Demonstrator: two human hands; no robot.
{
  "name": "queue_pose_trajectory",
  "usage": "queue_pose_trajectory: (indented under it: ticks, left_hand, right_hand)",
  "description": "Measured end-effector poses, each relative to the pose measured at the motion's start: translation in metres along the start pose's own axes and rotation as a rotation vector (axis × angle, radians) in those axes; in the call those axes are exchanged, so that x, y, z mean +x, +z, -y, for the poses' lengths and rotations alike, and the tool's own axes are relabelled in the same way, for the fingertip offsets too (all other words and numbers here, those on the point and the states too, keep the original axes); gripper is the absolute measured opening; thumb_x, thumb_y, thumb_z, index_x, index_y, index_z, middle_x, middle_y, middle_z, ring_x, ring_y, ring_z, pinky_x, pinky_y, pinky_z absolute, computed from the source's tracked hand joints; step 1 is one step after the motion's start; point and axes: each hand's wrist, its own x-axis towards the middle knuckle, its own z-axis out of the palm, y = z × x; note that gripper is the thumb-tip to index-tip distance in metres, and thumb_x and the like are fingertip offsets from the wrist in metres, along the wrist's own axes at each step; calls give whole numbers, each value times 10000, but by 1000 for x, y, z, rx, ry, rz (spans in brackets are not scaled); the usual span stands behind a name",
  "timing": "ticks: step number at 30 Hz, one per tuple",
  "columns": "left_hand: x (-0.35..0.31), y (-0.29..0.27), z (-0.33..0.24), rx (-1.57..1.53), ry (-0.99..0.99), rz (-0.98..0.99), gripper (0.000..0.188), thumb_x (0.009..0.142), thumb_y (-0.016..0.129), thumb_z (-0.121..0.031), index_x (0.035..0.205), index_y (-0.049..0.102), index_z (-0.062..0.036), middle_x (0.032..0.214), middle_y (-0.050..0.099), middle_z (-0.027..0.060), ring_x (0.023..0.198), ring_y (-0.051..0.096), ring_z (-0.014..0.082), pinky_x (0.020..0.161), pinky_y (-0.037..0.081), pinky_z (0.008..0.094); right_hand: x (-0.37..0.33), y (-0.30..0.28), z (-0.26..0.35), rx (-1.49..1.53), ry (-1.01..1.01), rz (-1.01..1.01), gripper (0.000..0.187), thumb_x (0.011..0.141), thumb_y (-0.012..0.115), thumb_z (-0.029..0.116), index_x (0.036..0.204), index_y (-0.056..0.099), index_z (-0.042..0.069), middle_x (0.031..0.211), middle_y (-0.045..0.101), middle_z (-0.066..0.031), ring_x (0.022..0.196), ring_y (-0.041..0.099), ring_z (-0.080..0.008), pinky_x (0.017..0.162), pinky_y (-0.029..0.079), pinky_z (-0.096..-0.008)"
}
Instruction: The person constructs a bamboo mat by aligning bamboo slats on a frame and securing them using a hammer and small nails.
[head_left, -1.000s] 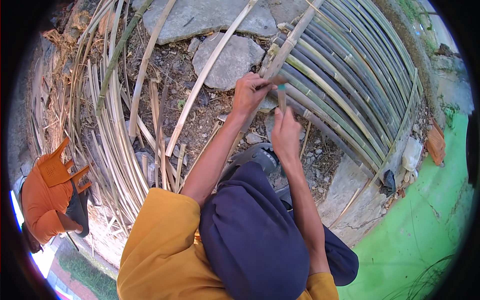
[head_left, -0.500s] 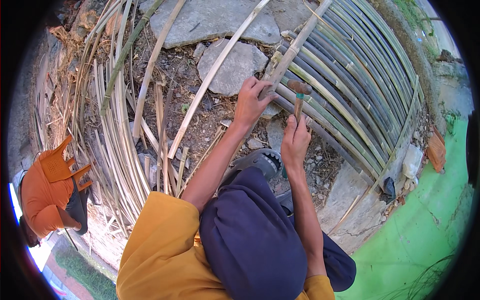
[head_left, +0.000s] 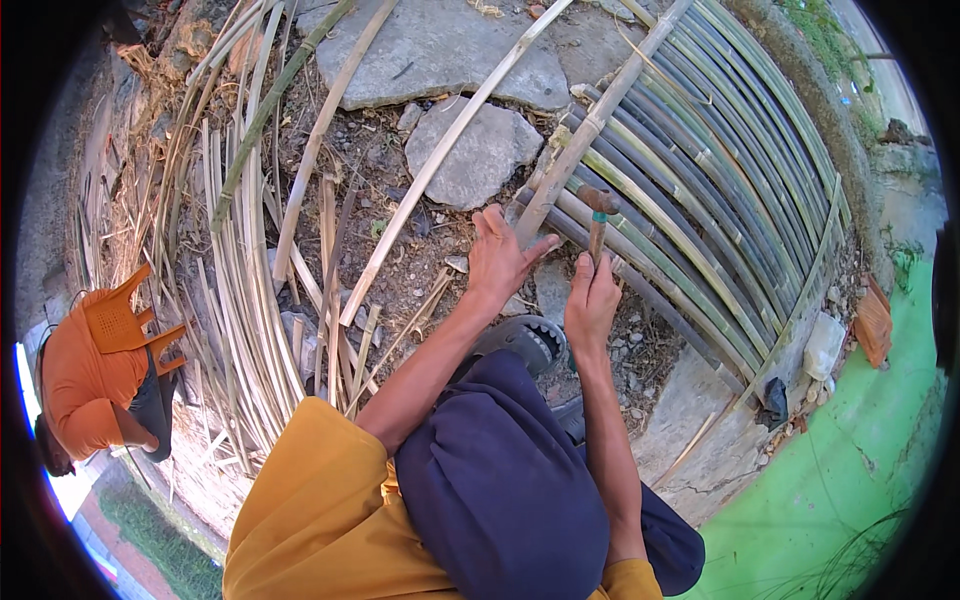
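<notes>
The person's two hands work at the left edge of a row of bamboo poles (head_left: 690, 190), laid side by side on the far right of the scene. A bamboo crosspiece (head_left: 597, 118) runs over their left ends, and a thinner strip (head_left: 806, 290) crosses their right ends.

The left hand (head_left: 502, 262) is spread wide with nothing in its grasp, thumb pointing right, just beside the near end of the crosspiece — whether it touches the wood, I cannot tell. The right hand (head_left: 591, 304) is wrapped around the handle of a hammer (head_left: 597, 238), held upright, its brown head above the nearer poles and just right of the crosspiece.

Far of the left hand lies a flat grey stone (head_left: 472, 150), with a larger slab (head_left: 440, 55) beyond it. A pale bamboo strip (head_left: 437, 158) slants across both. To the left, many split strips (head_left: 240, 310) lie in a long bundle. At the far left is another person in an orange top (head_left: 85, 375), beside an orange chair (head_left: 112, 322).
</notes>
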Motion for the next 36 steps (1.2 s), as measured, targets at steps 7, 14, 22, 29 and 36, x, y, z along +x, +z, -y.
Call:
queue_pose_trajectory:
  ticks: [7,14,22,29,36]
  left_hand:
    - [-6,13,4,-88,83,-149,832,889,739,-589,1188,304,54,1162,419,276,839,646,510,654,559,551]
    - [-19,-11,-4,-24,-152,88,874,827,808,-588,1175,329,55,1037,621,324,828,702,475,684,589,501]
    - [-14,-10,-1,137,-200,186,838,723,874,-266,1272,325,50,981,654,291,809,716,446,730,602,500]
    - [-13,2,7,129,94,-215,750,669,837,-62,1244,359,4,1182,465,286,893,671,491,743,573,560]
    - [-12,-3,2,-20,-77,54,546,714,709,44,1152,388,-8,1118,540,300,904,643,541,761,543,596]
  right_hand:
    - [-4,0,-4,8,20,20,297,1106,484,255,972,550,-1,589,500,-200,490,504,-377,499,352,-477]
    - [-6,-4,-8,-22,16,67,283,1105,484,248,993,548,-5,588,510,-207,495,532,-386,497,356,-482]
    - [-1,-1,4,-45,-14,122,284,1101,493,250,1001,549,-9,586,523,-205,505,552,-390,494,368,-480]
    - [7,2,2,-11,-17,88,288,1099,490,242,989,538,-20,603,532,-230,523,546,-419,519,385,-502]
    - [22,2,-46,-194,-37,-54,372,813,828,126,989,529,-9,952,524,-187,889,568,-411,781,452,-497]
